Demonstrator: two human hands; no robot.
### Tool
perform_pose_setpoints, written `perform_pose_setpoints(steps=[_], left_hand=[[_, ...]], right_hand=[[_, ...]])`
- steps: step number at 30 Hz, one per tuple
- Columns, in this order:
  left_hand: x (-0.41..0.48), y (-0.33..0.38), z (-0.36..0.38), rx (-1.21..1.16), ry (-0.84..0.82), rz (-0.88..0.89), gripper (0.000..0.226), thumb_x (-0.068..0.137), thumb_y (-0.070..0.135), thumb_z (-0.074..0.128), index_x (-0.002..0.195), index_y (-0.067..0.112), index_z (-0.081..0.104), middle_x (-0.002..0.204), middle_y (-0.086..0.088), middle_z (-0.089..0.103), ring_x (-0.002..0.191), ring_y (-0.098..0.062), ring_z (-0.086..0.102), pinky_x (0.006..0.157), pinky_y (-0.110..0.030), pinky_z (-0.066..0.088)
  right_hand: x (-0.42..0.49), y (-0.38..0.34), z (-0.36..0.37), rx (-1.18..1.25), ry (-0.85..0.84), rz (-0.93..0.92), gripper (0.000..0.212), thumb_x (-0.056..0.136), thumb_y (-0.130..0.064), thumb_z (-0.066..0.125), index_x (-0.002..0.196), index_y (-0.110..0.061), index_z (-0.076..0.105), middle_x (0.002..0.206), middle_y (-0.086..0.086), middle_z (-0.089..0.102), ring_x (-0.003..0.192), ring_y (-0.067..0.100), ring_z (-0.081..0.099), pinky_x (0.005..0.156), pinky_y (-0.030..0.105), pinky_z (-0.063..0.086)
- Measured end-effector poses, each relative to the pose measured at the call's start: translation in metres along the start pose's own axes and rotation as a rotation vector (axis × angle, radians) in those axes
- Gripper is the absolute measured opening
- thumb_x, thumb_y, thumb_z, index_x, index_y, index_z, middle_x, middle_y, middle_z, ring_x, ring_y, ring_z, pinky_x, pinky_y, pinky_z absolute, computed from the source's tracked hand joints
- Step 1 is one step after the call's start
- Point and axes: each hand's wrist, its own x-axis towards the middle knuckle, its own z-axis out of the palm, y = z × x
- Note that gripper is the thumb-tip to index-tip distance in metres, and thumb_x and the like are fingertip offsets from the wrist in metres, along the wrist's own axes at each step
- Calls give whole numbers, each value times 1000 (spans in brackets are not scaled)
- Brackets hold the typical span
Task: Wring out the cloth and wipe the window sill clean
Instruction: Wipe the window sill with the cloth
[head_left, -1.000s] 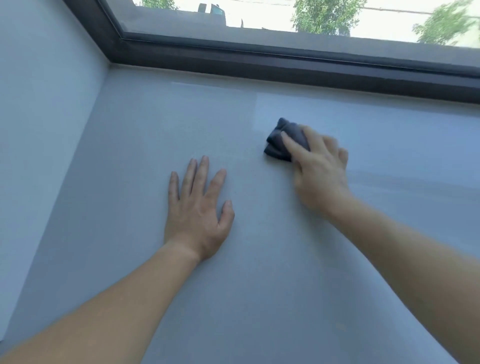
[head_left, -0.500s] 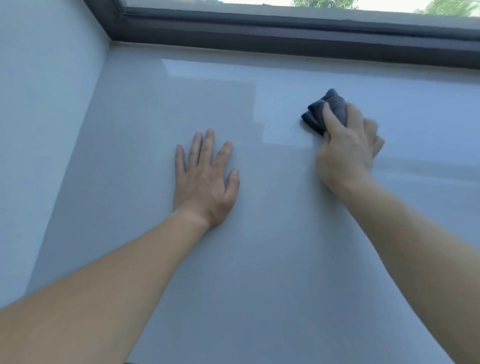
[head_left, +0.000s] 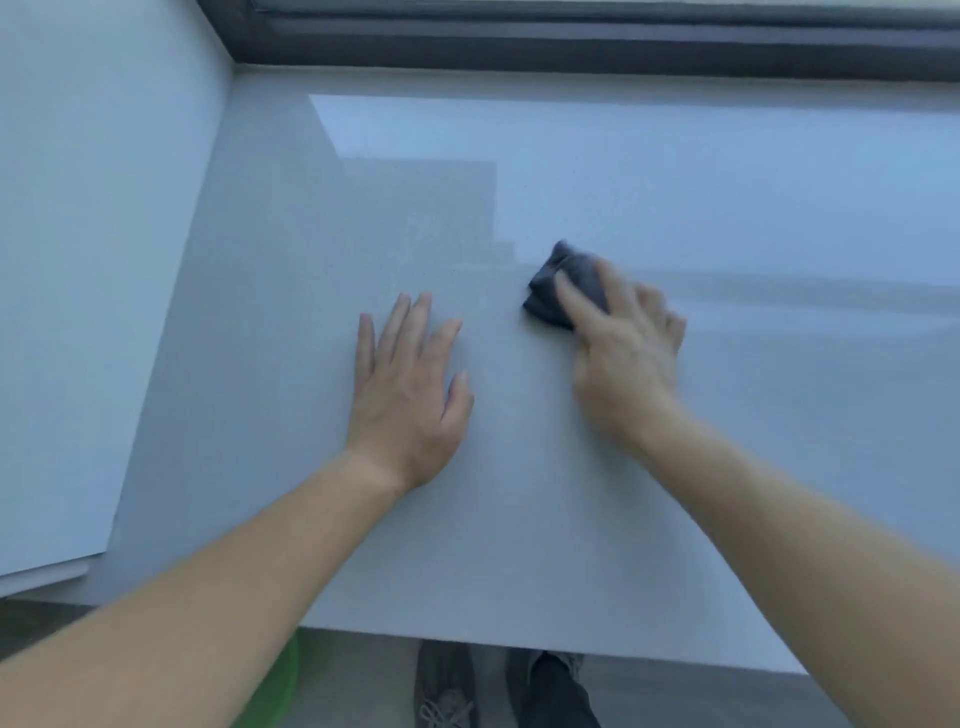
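Dark cloth (head_left: 553, 293) held under right grip (head_left: 626, 358), protruding past its fingertips

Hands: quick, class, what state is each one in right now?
Left hand: open, flat on the sill.
Right hand: closed on the cloth, pressing it to the sill.

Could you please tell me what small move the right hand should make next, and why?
Probably slide the cloth left, past the left hand fingertips, toward the side wall. The right hand holds the bunched cloth against the window sill, a damp streak lies to its right, and the stretch to its left looks dull, likely unwiped.
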Motion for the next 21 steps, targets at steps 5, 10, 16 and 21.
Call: perform_pose_setpoints(steps=[5, 10, 16, 21], left_hand=[[-32, -10, 10, 143, -51, -29, 64, 92, 42, 25, 153, 23, 29, 165, -8, 10, 153, -25, 1, 121, -53, -2], [-31, -10, 13, 156, -44, -29, 65, 91, 43, 25, 153, 23, 30, 165, -8, 12, 152, -26, 4, 121, -53, -1], [-32, -11, 10, 165, -62, -38, 66, 91, 44, 22, 154, 25, 25, 166, -6, 6, 152, -24, -2, 121, -52, -5], [-31, -10, 10, 172, -72, -41, 67, 90, 46, 19, 155, 27, 21, 166, -5, 4, 152, -22, -6, 121, -50, -8]], right_hand=[[-27, 11, -5, -44, -96, -245, 67, 79, -8, 53, 137, -42, 47, 151, -8, 36, 117, 29, 39, 87, 34, 20], [5, 23, -8, 3, 71, 263, 64, 86, -8, 45, 141, -41, 45, 155, -6, 31, 124, 32, 34, 94, 39, 22], [-72, 6, -3, -45, -84, -198, 69, 76, -7, 51, 136, -40, 50, 151, -6, 37, 117, 29, 38, 91, 34, 20], [-42, 22, -11, -14, 67, 304, 61, 88, -10, 46, 141, -40, 46, 154, -6, 32, 122, 33, 35, 94, 40, 24]])
